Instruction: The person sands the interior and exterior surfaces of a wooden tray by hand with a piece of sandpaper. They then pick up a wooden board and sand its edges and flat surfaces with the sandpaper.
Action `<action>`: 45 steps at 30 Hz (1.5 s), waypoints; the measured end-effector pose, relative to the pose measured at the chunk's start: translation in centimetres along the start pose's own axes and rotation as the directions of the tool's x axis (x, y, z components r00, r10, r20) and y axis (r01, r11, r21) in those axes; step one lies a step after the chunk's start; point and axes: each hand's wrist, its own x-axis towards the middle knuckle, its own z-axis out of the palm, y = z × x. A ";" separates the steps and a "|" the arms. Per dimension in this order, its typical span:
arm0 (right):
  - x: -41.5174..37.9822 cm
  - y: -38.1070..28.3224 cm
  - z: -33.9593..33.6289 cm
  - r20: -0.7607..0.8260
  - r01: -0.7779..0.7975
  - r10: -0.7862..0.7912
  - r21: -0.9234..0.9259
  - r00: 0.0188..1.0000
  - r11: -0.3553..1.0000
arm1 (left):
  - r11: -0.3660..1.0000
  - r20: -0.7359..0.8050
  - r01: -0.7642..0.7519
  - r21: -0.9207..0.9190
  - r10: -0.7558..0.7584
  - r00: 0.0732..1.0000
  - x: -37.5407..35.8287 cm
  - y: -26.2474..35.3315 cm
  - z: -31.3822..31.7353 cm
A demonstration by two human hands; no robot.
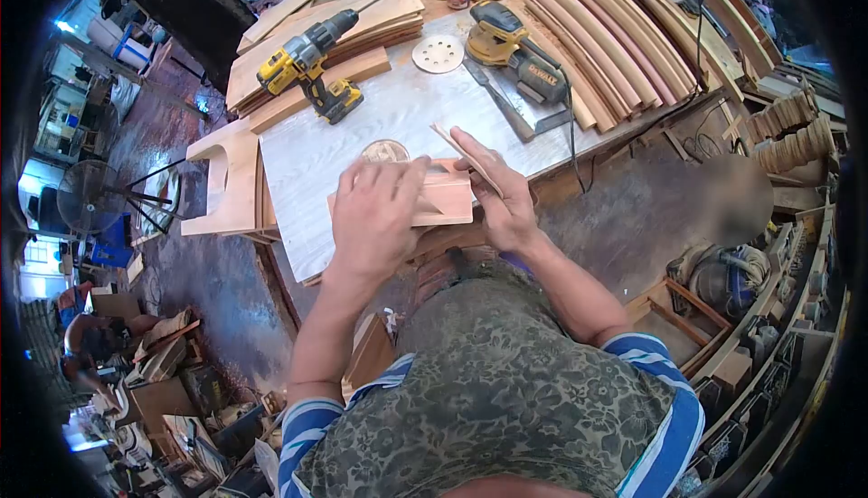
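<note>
The patterned clothing on the person's front is nearest, with a striped sleeve at its 2 o'clock. Beyond it, at the worktop's near edge, both hands meet about a pale, pinkish wood piece. Its long axis runs roughly from 9 to 3 o'clock. The left hand lies over its 9 o'clock part, fingers bent and side by side; the underside is hidden, so I cannot tell whether the hand grips it or only presses. The right hand is just off the 3 o'clock end, so the wood lies at its 9 o'clock; the left is the nearer hand, being on it. The right hand's grip is narrow, closed on a thin sheet that slants from 10 to 4 o'clock; its material is unclear.

Past the left hand, at its 12 o'clock, a round disc rests on the worktop. Farther out stand a drill at 11 o'clock from the wood and a sander at 1, with curved slats beyond, toward 2.
</note>
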 end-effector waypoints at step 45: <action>-0.7 -2.8 2.4 0.284 0.384 -0.309 -0.265 0.908 0.884 | 0.975 -0.029 0.098 -0.200 -0.106 0.994 -5.4 -4.0 0.2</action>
